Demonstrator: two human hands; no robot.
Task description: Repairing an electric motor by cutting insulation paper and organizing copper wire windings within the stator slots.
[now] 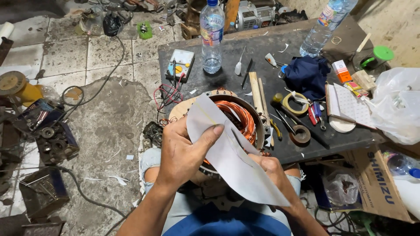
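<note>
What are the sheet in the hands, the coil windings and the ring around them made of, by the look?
Sheet: thin matte pale grey paper or insulating film; it curves and creases between the left hand and right hand. Which of the two, I cannot tell.
Windings: glossy orange strands, likely enamelled copper wire.
Ring: dull grey, rigid, probably steel or cast metal.

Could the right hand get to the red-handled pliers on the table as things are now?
Probably not at once: the right hand is holding the white sheet together with the left hand. The red-handled pliers lie uncovered on the table.
</note>
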